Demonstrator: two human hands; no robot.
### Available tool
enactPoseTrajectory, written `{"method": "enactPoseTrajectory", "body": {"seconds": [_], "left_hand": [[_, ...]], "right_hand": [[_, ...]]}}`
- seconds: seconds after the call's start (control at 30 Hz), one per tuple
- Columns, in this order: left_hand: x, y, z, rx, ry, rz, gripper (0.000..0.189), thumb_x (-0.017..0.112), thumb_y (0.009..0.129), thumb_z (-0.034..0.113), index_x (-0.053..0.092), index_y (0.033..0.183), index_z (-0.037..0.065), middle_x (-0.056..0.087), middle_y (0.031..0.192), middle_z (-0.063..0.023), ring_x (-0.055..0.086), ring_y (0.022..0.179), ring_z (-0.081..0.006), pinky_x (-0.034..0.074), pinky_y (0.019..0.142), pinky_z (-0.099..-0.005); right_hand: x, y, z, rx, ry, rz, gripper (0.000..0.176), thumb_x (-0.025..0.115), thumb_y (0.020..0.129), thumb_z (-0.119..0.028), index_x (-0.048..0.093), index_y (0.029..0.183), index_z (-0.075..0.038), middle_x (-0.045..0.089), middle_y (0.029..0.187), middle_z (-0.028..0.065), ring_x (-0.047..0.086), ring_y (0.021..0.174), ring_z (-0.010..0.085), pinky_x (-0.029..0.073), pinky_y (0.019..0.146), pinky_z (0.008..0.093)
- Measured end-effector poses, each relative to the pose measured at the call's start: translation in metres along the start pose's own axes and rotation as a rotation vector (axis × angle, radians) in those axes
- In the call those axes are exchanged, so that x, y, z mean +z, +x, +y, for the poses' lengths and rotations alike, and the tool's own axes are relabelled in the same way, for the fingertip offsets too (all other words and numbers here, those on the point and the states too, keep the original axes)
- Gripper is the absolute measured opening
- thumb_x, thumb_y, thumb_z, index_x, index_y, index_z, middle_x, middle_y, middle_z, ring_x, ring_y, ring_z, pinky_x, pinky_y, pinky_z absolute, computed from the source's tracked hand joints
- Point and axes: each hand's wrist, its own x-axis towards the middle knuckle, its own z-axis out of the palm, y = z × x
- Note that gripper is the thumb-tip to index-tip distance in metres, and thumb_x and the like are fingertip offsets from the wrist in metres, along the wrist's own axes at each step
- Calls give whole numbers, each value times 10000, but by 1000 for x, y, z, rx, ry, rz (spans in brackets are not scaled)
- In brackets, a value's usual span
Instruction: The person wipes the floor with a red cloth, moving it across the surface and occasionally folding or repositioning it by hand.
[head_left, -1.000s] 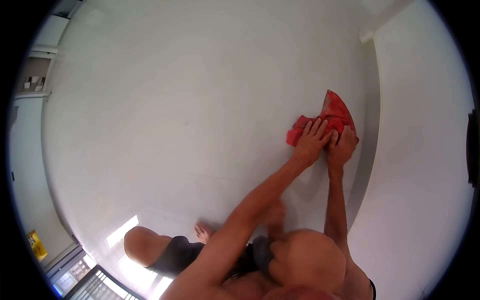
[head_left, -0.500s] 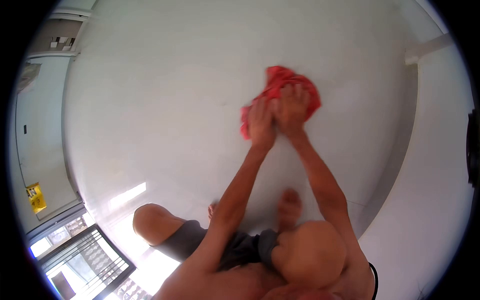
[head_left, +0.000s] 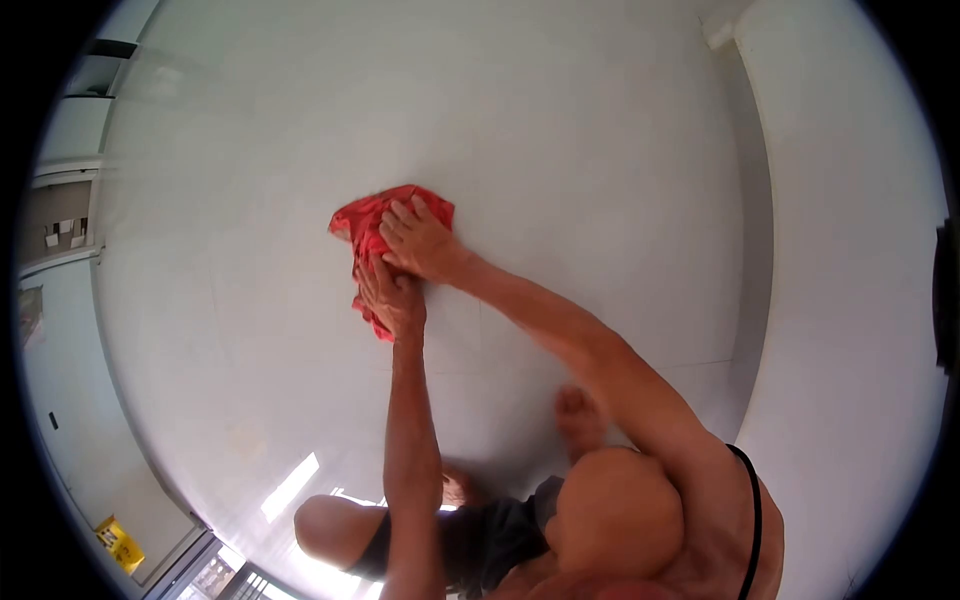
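A crumpled red cloth point(head_left: 375, 225) lies on the pale floor point(head_left: 560, 150), a little left of the middle of the view. My left hand point(head_left: 393, 298) presses on its lower part, fingers spread and pointing up and left. Just above it, my right hand point(head_left: 422, 240) lies flat on the upper part of the cloth with its fingers apart. The two hands are close together, and the cloth is pinned between them and the floor.
Below my arms are my bent knees and bare feet point(head_left: 580, 415). A white wall point(head_left: 850, 250) with a ledge along its base runs down the right side. At the left edge stand a pale panel and a yellow item point(head_left: 120, 543). Sunlight patches the floor at the lower left.
Both hands and the red cloth have moved left and slightly down across the floor. The view has turned a little, and the right arm now reaches farther across.
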Motion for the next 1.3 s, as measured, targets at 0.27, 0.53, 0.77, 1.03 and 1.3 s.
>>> {"method": "enactPoseTrajectory", "body": {"seconds": [0.27, 0.53, 0.77, 1.03, 1.3], "left_hand": [[-36, -14, 7, 16, -216, -358, 551, 546, 1002, 113, 478, 1543, 30, 498, 1565, -202, 440, 1483, -350, 347, 1234, -456], [-44, -82, 27, 471, -220, -101, 537, 646, 916, 106, 582, 1441, 13, 546, 1470, -323, 497, 1365, -506, 387, 1128, -611], [-79, -166, -30, 562, -545, -343, 498, 637, 946, 154, 615, 1437, 75, 498, 1570, -286, 421, 1486, -496, 267, 1239, -651], [36, -296, -164, 709, -622, -457, 543, 640, 950, 166, 591, 1488, 103, 470, 1608, -260, 390, 1525, -454, 235, 1279, -610], [58, -168, -176, 625, -535, -327, 574, 629, 932, 126, 582, 1504, 114, 506, 1579, -251, 408, 1510, -450, 253, 1269, -607]], "right_hand": [[-17, -40, -37, 180, -67, -68, 508, 641, 1023, -372, 634, 1387, -18, 644, 1430, 158, 508, 1428, 358, 373, 1182, 602], [-75, -131, -79, 432, -239, -56, 490, 662, 994, -277, 630, 1406, -15, 618, 1477, 164, 492, 1452, 373, 311, 1219, 618], [-82, -217, -211, 728, -421, 42, 472, 599, 1047, -295, 611, 1412, 3, 630, 1457, 214, 540, 1395, 424, 312, 1212, 615], [94, -386, -298, 975, -604, 114, 421, 556, 1092, -310, 665, 1383, -26, 671, 1435, 152, 562, 1382, 400, 352, 1189, 584], [140, -244, -213, 851, -536, 149, 398, 636, 1019, -346, 728, 1272, -53, 737, 1317, 112, 635, 1239, 392, 465, 1030, 567]]}}
